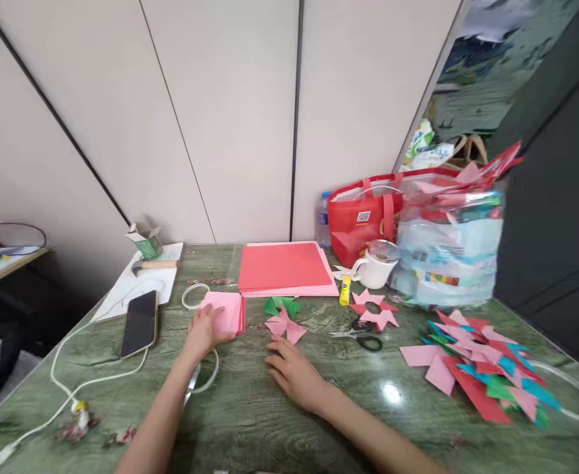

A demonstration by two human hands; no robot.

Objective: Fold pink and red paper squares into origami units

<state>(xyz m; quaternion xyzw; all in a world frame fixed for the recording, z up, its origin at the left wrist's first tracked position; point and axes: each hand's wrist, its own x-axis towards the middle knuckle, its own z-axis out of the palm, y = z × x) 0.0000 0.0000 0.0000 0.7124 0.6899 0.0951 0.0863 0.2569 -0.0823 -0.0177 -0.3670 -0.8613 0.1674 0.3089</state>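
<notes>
Currently, the left hand (205, 332) rests palm-down on the near edge of a small stack of pink square paper sheets (224, 311), fingers extended and loose over the top sheet, not clenched. This stack lies on the green marble-patterned tabletop (249, 421), just in front of a larger stack of red and pink card sheets (282, 266).

The right hand (294, 375) lies flat on the tabletop, fingers spread and released, holding nothing. Its fingertips sit just short of a folded pink paper pinwheel (285, 326). A folded green paper piece (282, 305) lies directly behind the pinwheel, touching or nearly touching it.

Surrounding items:
- A black smartphone (139, 322) lies to the left of the left hand, with a white cable (86, 382) running along the tabletop beside it.
- A yellow glue stick (344, 289) stands right of the card sheets, next to a white mug (378, 266).
- A pink and red paper star ring (374, 309) lies in front of the mug; black-handled scissors (361, 336) lie just in front of the ring.
- A pile of multicoloured folded paper shapes (481, 372) occupies the right side of the tabletop.
- A red tote bag (363, 220) and a clear plastic bag of paper (450, 257) stand at the rear right.
- A small hammer with a wooden handle (153, 265) lies at the rear left on a white sheet.
</notes>
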